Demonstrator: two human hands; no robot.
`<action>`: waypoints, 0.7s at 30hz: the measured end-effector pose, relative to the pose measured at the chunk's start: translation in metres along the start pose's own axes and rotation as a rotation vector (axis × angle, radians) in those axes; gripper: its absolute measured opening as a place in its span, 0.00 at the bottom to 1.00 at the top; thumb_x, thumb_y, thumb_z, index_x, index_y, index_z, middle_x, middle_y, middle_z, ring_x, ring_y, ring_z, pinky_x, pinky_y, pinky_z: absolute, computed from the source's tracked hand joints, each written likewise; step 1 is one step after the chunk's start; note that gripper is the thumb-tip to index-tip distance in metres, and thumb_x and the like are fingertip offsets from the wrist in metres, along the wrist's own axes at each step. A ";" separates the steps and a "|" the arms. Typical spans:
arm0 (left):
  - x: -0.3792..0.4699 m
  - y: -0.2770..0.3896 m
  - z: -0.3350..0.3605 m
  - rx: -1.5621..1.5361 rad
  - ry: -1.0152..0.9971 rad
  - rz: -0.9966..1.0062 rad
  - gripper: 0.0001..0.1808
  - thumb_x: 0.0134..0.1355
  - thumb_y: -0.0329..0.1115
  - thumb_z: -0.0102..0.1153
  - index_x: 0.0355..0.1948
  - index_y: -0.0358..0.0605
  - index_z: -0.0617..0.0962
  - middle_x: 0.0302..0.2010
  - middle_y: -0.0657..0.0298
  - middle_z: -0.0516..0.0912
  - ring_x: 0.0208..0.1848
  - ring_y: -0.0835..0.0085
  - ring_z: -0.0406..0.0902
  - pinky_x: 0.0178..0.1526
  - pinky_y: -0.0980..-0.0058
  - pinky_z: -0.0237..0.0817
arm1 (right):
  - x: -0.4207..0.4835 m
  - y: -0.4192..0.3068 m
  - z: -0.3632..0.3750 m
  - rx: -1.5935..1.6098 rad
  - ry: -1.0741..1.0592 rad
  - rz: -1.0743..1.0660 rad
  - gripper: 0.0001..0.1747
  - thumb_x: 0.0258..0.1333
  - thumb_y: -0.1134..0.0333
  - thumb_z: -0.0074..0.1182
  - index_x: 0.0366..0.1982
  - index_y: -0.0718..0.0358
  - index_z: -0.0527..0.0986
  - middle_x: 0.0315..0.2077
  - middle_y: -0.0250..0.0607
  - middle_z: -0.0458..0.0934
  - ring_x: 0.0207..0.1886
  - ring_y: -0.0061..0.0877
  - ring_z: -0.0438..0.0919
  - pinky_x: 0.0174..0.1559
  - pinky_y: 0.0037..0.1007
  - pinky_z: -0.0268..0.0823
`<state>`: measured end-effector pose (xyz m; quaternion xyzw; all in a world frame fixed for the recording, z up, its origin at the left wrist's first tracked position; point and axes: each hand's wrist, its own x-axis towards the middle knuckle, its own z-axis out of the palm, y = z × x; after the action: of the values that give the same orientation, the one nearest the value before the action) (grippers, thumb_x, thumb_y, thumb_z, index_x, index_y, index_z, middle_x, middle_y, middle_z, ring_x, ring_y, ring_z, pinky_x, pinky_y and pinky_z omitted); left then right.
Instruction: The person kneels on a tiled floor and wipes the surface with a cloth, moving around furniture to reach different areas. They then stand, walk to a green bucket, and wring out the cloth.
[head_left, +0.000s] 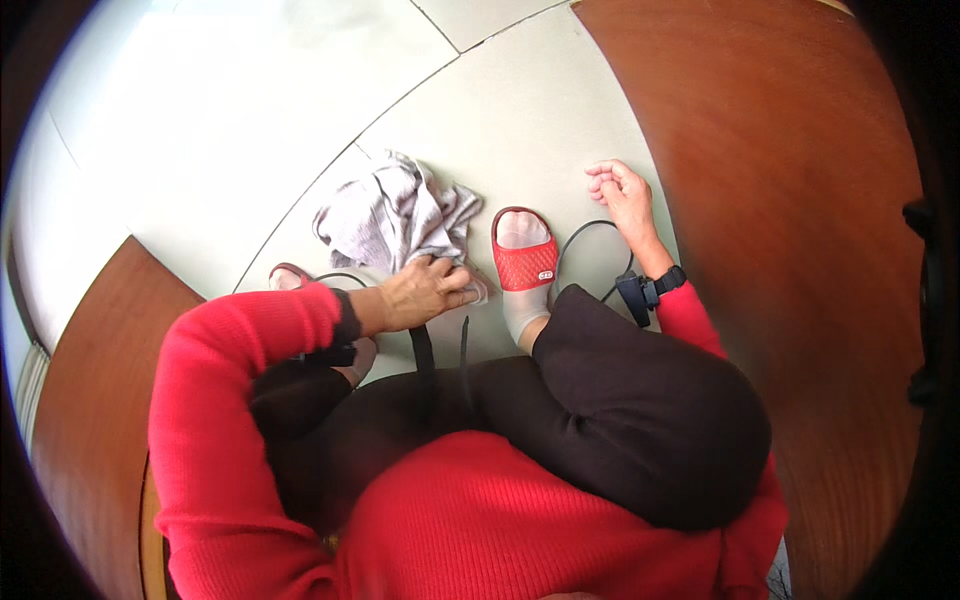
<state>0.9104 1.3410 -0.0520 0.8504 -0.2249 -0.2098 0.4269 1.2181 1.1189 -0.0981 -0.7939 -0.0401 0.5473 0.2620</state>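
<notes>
A crumpled grey and white cloth (401, 214) lies on the pale tiled floor (525, 120) in front of me. My left hand (424, 292) is at its near edge, fingers curled over the fabric. By those fingertips there is a small clear, shiny piece (478, 291), perhaps plastic; its shape is hard to make out. Off to the right, my right hand (622, 199) is held with loosely bent fingers, and nothing shows in it. A red slipper (526, 266) on my right foot stands between the cloth and that hand.
A reddish-brown wooden surface (780, 195) borders the floor on the right, another wooden surface (112, 360) on the left. Black cables (576, 234) loop near my wrists. A dark device (636, 296) is strapped at my right wrist. My other slipper (289, 276) is partly hidden behind my left arm.
</notes>
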 end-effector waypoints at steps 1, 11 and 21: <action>0.003 0.010 0.012 0.098 0.070 -0.024 0.22 0.63 0.38 0.52 0.58 0.61 0.80 0.44 0.67 0.70 0.45 0.69 0.74 0.41 0.70 0.69 | -0.001 -0.003 -0.001 -0.009 0.004 -0.037 0.16 0.62 0.76 0.45 0.44 0.64 0.82 0.30 0.35 0.84 0.32 0.18 0.82 0.37 0.22 0.76; -0.007 -0.065 -0.014 0.556 0.274 -0.218 0.25 0.58 0.40 0.57 0.59 0.64 0.80 0.48 0.66 0.71 0.43 0.67 0.73 0.41 0.70 0.69 | 0.002 -0.012 0.001 -0.066 0.015 -0.070 0.16 0.62 0.77 0.42 0.43 0.65 0.81 0.29 0.30 0.82 0.31 0.14 0.79 0.36 0.19 0.71; -0.082 -0.268 -0.219 0.991 0.521 -0.770 0.24 0.65 0.35 0.58 0.63 0.51 0.75 0.48 0.57 0.77 0.46 0.60 0.79 0.42 0.62 0.75 | 0.009 -0.008 0.004 0.004 0.005 -0.137 0.14 0.62 0.75 0.45 0.42 0.65 0.81 0.29 0.35 0.84 0.30 0.17 0.81 0.35 0.22 0.75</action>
<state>1.0187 1.6685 -0.1387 0.9878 0.1344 -0.0069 -0.0781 1.2200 1.1301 -0.1027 -0.7900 -0.0926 0.5262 0.3007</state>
